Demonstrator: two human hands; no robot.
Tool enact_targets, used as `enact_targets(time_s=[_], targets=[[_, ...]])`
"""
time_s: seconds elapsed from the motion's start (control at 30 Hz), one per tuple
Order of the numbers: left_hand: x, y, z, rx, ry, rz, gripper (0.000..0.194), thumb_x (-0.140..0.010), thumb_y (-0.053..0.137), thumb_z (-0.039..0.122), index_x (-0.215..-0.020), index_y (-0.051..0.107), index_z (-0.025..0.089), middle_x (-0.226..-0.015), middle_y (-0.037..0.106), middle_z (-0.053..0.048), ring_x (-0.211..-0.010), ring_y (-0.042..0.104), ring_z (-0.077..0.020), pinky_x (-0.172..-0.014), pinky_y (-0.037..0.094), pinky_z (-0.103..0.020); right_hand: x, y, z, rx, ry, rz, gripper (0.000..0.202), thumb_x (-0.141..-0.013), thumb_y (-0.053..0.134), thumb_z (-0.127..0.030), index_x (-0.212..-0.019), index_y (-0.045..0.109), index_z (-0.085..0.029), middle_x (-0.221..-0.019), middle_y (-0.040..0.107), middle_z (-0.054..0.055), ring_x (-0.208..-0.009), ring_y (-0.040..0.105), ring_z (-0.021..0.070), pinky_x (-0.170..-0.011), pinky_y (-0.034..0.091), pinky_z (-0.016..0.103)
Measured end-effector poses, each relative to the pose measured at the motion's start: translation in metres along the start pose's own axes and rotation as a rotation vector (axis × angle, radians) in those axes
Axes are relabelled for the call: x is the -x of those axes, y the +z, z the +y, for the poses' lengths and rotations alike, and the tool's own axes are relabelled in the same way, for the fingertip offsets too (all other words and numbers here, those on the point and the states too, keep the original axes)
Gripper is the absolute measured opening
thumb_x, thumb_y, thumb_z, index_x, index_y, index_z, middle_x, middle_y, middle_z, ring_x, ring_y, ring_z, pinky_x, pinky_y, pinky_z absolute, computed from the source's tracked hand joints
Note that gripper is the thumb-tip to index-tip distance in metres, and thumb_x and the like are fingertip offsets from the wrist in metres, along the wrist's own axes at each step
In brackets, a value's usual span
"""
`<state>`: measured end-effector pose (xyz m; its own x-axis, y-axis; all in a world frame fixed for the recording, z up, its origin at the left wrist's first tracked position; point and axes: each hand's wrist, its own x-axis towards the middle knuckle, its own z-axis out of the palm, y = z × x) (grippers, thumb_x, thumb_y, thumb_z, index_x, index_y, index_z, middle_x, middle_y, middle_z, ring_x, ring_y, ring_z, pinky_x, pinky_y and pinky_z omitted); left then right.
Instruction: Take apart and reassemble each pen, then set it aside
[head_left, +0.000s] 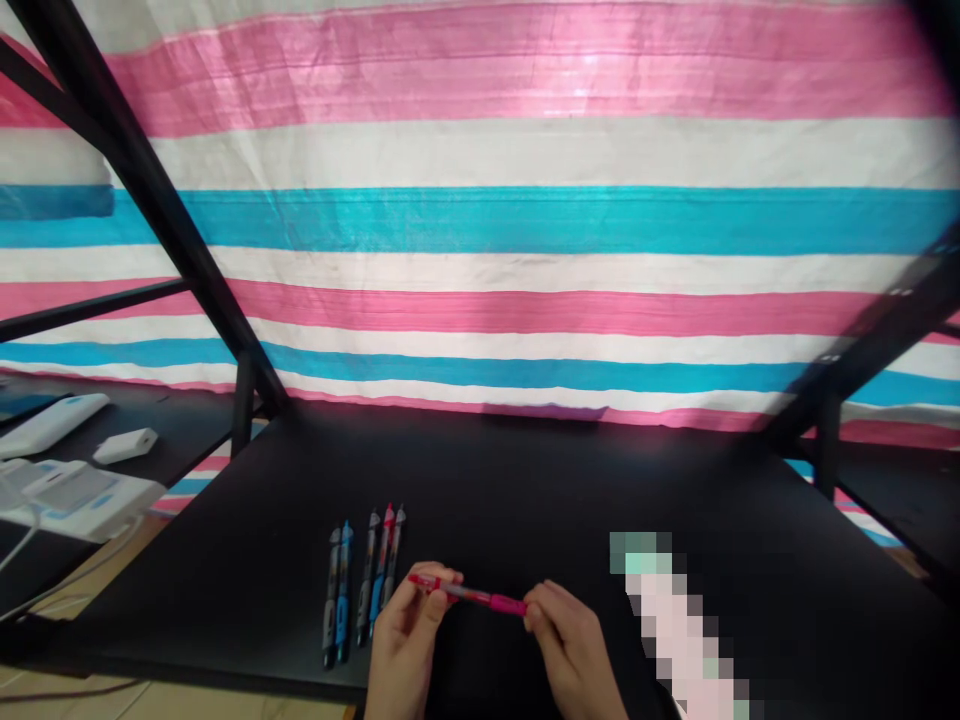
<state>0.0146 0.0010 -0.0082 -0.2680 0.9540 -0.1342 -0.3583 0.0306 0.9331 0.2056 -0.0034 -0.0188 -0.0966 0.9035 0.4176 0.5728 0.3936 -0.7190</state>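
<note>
A pink-red pen point(480, 596) is held level above the front of the black table, its clear barrel showing between my hands. My left hand point(409, 635) pinches the pen's left end between thumb and fingers. At the pink right end, the fingertips of my right hand point(566, 635) are closed on it. Left of my left hand lie several pens in two groups: a grey-black pen point(331, 600) beside a blue pen point(344, 590), and a second group with a black pen point(367, 580) and a red-tipped pen point(387, 535). My left hand partly hides that second group.
The black table point(525, 480) has dark metal frame bars point(187, 240) rising at both sides. Behind hangs a striped sheet point(525, 220). White devices with cables point(82, 495) sit on a surface at left. A pixelated pinkish shape point(682, 630) lies to the right.
</note>
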Motion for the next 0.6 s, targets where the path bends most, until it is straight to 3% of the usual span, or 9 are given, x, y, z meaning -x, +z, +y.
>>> enact_targets(time_s=[0.17, 0.27, 0.4, 0.47, 0.6], targets=[[-0.001, 0.01, 0.006, 0.179, -0.088, 0.003, 0.042, -0.064, 0.09, 0.051, -0.087, 0.076, 0.019, -0.089, 0.076, -0.006, -0.094, 0.074, -0.0269, -0.092, 0.058, -0.039, 0.0, 0.008, -0.009, -0.183, 0.184, -0.006, 0.05, -0.106, 0.038, -0.044, -0.065, 0.055, -0.02, -0.056, 0.054, -0.002, -0.05, 0.053, 0.0122, -0.05, 0.037, 0.021], [-0.003, 0.013, 0.011, 0.208, -0.082, 0.065, 0.053, -0.066, 0.09, 0.048, -0.107, 0.071, 0.02, -0.085, 0.076, -0.005, -0.087, 0.075, -0.0235, -0.09, 0.059, -0.038, 0.001, 0.012, -0.014, -0.288, 0.227, -0.013, 0.058, -0.107, 0.031, -0.05, -0.067, 0.061, -0.02, -0.052, 0.051, -0.003, -0.047, 0.051, 0.0122, -0.049, 0.038, 0.021], [-0.007, 0.014, 0.019, 0.176, -0.012, 0.103, 0.078, -0.073, 0.086, 0.044, -0.138, 0.049, 0.026, -0.086, 0.077, -0.002, -0.076, 0.073, -0.0183, -0.081, 0.06, -0.034, 0.006, 0.018, -0.01, -0.313, 0.219, 0.01, 0.058, -0.105, 0.033, -0.055, -0.079, 0.071, -0.019, -0.051, 0.051, -0.003, -0.046, 0.051, 0.0129, -0.049, 0.039, 0.022], [-0.008, 0.013, 0.021, 0.146, 0.022, 0.092, 0.075, -0.076, 0.084, 0.043, -0.138, 0.045, 0.027, -0.088, 0.077, -0.003, -0.071, 0.072, -0.0167, -0.076, 0.059, -0.032, 0.01, 0.022, -0.004, -0.316, 0.251, 0.015, 0.055, -0.104, 0.036, -0.055, -0.084, 0.073, -0.019, -0.053, 0.051, -0.003, -0.047, 0.052, 0.013, -0.05, 0.04, 0.022], [-0.01, 0.009, 0.019, 0.099, 0.075, 0.036, 0.052, -0.081, 0.08, 0.042, -0.12, 0.052, 0.024, -0.085, 0.076, -0.003, -0.068, 0.07, -0.0157, -0.072, 0.056, -0.03, 0.015, 0.028, 0.003, -0.36, 0.294, -0.008, 0.052, -0.103, 0.04, -0.056, -0.087, 0.073, -0.02, -0.054, 0.052, -0.003, -0.047, 0.053, 0.0135, -0.05, 0.042, 0.021]])
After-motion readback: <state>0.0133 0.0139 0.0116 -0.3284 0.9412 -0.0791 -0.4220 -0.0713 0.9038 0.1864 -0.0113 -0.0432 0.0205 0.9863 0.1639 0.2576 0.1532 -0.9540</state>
